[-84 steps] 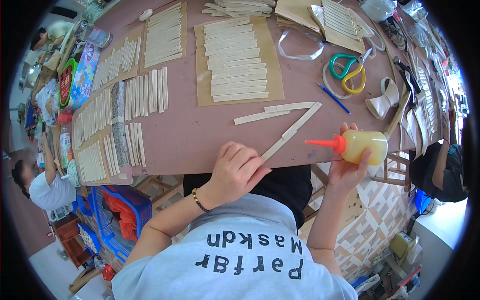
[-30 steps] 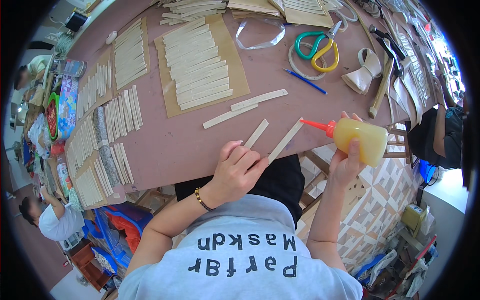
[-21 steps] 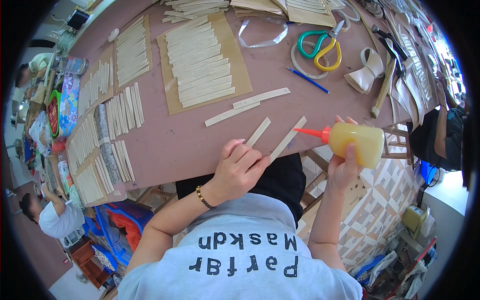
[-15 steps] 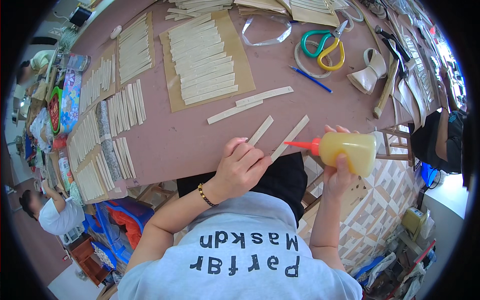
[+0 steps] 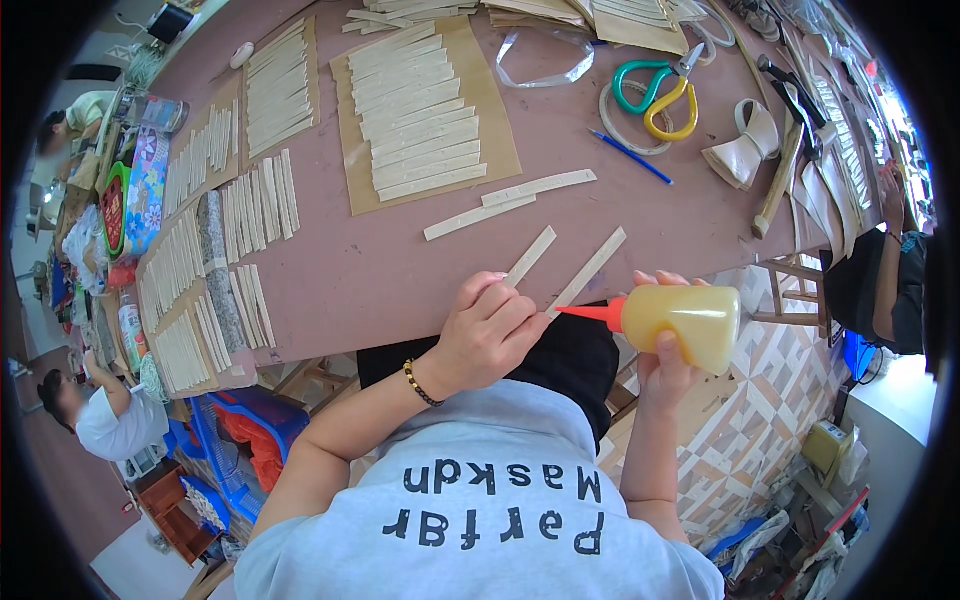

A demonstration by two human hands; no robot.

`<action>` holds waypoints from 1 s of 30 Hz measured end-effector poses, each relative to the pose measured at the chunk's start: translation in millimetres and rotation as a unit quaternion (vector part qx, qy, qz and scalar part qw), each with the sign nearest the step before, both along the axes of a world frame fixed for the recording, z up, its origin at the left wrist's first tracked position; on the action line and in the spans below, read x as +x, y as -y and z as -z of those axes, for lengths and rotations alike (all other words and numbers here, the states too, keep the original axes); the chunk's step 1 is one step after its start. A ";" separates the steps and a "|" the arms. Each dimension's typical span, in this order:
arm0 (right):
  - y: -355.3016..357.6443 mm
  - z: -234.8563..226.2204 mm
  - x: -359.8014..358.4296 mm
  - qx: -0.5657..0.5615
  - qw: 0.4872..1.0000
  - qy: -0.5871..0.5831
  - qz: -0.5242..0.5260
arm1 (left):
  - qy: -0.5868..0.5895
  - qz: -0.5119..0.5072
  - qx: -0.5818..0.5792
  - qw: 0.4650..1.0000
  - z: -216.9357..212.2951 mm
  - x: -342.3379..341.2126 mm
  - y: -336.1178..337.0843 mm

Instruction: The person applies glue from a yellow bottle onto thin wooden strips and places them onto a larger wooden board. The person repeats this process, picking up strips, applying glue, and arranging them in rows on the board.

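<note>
My right hand (image 5: 668,367) is wrapped round a squeeze bottle (image 5: 685,322) of yellowish liquid, probably glue, tilted so that its red nozzle (image 5: 592,314) points left. The nozzle tip is at the near end of a narrow beige strip (image 5: 592,268), beside my left fingertips. My left hand (image 5: 492,335) is closed at the table's front edge, its fingers on the near end of this strip. A second beige strip (image 5: 530,256) sticks out beyond its knuckles; the fingers hide its near end. Two more strips (image 5: 510,202) lie overlapping just beyond.
Rows of strips lie on a brown sheet (image 5: 500,150) and along the table's left side. Farther right are scissors (image 5: 655,98), a tape roll (image 5: 640,140), a blue pencil (image 5: 632,158) and a hammer (image 5: 778,185). Another person's arm (image 5: 888,270) shows at far right.
My right hand has brought the bottle left and slightly down, so the nozzle tip has moved along the strip toward my left fingers. My left hand keeps its hold; the whole view shifts slightly.
</note>
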State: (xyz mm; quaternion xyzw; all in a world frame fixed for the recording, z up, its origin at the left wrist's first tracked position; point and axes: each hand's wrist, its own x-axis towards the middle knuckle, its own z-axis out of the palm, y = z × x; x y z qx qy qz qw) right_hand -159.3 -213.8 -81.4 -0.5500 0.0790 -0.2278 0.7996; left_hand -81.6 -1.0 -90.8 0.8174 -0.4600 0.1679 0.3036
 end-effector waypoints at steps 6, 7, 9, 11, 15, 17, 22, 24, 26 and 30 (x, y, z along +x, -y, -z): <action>2.0 0.2 0.0 -0.011 1.000 0.009 -0.007 | 0.008 0.000 0.002 1.000 0.9 -0.2 -0.5; 3.8 1.9 1.1 -0.006 1.000 0.011 0.004 | 0.009 0.001 0.003 1.000 0.3 0.1 -0.6; 7.7 2.5 4.4 -0.003 0.999 0.015 0.028 | 0.010 0.001 0.007 1.000 0.3 0.3 0.1; 12.6 0.2 9.7 -0.008 0.998 0.021 0.055 | 0.012 0.000 0.011 1.000 0.6 0.4 0.4; 25.7 1.5 18.9 -0.060 0.994 0.022 0.088 | 0.015 0.000 0.013 1.000 0.3 0.7 0.6; 29.1 3.9 21.5 -0.058 0.992 0.026 0.105 | 0.014 0.001 0.014 1.000 -0.3 0.9 0.5; 27.9 6.2 16.0 -0.058 0.996 0.026 0.070 | 0.012 -0.001 0.018 1.000 0.8 0.3 -0.3; 27.6 7.2 14.6 -0.057 0.996 0.027 0.056 | 0.013 0.000 0.018 1.000 0.2 0.4 -0.2; 27.1 5.2 14.8 -0.056 0.997 0.021 0.057 | 0.014 0.002 0.018 1.000 -0.7 0.7 0.2; 33.5 2.8 26.9 -0.061 0.991 0.026 0.113 | 0.011 -0.002 0.011 1.000 -0.7 -0.2 2.2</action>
